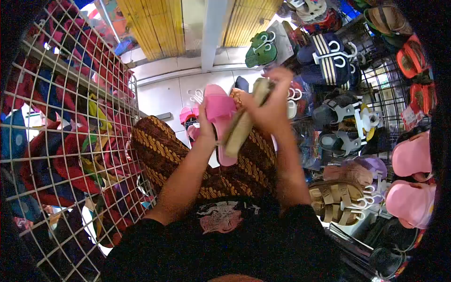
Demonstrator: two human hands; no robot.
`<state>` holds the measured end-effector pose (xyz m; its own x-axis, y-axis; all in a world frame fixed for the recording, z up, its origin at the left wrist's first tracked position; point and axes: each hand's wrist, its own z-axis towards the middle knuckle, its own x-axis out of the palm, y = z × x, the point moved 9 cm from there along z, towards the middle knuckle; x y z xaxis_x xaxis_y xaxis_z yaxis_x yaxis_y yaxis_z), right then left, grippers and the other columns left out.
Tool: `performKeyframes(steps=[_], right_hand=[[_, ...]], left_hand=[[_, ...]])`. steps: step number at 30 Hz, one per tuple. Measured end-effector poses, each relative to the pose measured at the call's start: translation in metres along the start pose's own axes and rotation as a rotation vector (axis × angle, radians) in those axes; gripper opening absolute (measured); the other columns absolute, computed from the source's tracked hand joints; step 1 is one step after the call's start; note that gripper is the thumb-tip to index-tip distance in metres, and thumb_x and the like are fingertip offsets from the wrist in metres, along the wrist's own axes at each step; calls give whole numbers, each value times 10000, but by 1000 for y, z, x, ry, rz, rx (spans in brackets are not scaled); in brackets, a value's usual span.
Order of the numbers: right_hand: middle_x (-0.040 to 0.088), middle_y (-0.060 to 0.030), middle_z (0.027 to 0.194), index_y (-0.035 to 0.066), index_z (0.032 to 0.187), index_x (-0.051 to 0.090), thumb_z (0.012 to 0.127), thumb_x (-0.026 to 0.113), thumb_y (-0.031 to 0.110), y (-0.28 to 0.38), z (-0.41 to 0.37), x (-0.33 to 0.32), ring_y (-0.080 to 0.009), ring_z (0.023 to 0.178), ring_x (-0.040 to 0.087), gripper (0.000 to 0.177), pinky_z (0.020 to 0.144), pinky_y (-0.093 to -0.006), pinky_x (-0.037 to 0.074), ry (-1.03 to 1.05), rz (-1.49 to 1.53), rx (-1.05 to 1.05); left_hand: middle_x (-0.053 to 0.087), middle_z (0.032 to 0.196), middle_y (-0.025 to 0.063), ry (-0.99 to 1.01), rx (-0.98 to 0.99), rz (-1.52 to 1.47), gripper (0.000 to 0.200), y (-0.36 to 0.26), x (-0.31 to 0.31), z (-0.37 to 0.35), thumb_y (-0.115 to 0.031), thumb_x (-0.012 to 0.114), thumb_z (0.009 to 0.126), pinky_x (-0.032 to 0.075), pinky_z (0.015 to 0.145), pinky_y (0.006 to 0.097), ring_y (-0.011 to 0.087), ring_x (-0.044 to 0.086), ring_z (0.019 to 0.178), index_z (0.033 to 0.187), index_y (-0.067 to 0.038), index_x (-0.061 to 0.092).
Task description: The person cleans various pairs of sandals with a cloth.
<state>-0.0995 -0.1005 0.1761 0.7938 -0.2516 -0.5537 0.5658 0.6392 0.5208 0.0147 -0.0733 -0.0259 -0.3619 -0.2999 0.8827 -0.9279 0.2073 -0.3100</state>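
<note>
My left hand (205,126) is wrapped round a pink slide sandal (221,105), gripping it by its left side with the broad strap facing up. In my right hand (271,107) is a long khaki-tan thing (242,129), smeared by motion; I cannot tell its kind. It slants down across the right side of the pink sandal and overlaps its sole in this view. Both hands are over my lap, above the brown patterned trousers (159,145). Behind my left wrist, a pair of pink sandals (187,114) with a white hanger lies on the tiled floor.
A white wire grid (70,117) with many colourful items behind it rises at my left. On the right, a black rack carries navy striped slides (324,58), brown strapped sandals (336,202) and pink clogs (411,202). Green slides (261,49) are beyond my right hand.
</note>
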Motion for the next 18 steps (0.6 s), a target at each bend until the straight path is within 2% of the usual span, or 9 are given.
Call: performKeyframes(steps=[2,3,7,8,11,12,15,16,18], right_hand=[[401,-149,1110,23,1170,367,678,828,217,6,-29,31,-275,1074,437,702,967,-405,383,103,-31,104],[415,-176,1155,20,1195,380,662,832,219,1,-47,52,-324,1130,442,727,1017,-441,367,164,36,138],[396,-258,1332,30,1263,494,694,798,281,32,-82,81,-425,1256,400,692,1064,-513,337,375,-123,33],[386,-271,1364,32,1289,514,704,791,296,40,-89,82,-441,1277,388,698,1068,-526,332,416,-184,-5],[357,-289,1401,42,1361,515,729,784,343,52,-100,73,-446,1309,370,750,1078,-536,324,535,-275,90],[337,-296,1411,29,1459,391,730,799,361,44,-114,79,-460,1314,364,899,1093,-522,324,683,-249,154],[316,-309,1419,20,1503,284,746,798,354,42,-135,63,-470,1309,365,974,1102,-490,332,701,-128,210],[313,-289,1429,10,1520,200,761,794,310,37,-141,59,-456,1313,376,1009,1111,-462,332,761,-116,280],[324,-267,1439,15,1499,255,750,791,260,32,-152,52,-432,1333,378,953,1115,-456,335,789,-9,356]], left_hand=[[606,1200,179,-54,21,122,732,-1,23,-20,-634,409,919,481,1004,434,314,596,1124,1295,-16,513],[604,1193,175,-84,30,185,730,-2,25,-24,-632,415,913,482,1002,423,304,594,1125,1294,-18,515],[591,1269,174,44,-157,-128,736,5,-3,-7,-631,430,910,459,1028,459,329,594,1131,1318,-23,505],[613,1186,179,117,-153,-170,765,1,2,-10,-650,448,883,482,989,459,331,603,1098,1279,2,510],[612,1136,196,94,18,-184,802,-24,-10,0,-673,459,866,493,959,469,341,608,1056,1261,24,499],[601,1149,216,42,57,-249,829,-31,-13,2,-684,469,855,504,933,482,347,605,1042,1269,34,481],[620,1169,188,59,115,-179,855,-37,-11,0,-693,464,849,487,970,414,310,610,1083,1288,40,496],[619,1157,198,61,109,-203,832,-35,-11,1,-684,474,850,497,951,413,315,613,1066,1266,36,501],[617,1157,199,30,88,-246,806,-31,-12,2,-678,476,852,505,937,411,313,614,1054,1242,27,511]])
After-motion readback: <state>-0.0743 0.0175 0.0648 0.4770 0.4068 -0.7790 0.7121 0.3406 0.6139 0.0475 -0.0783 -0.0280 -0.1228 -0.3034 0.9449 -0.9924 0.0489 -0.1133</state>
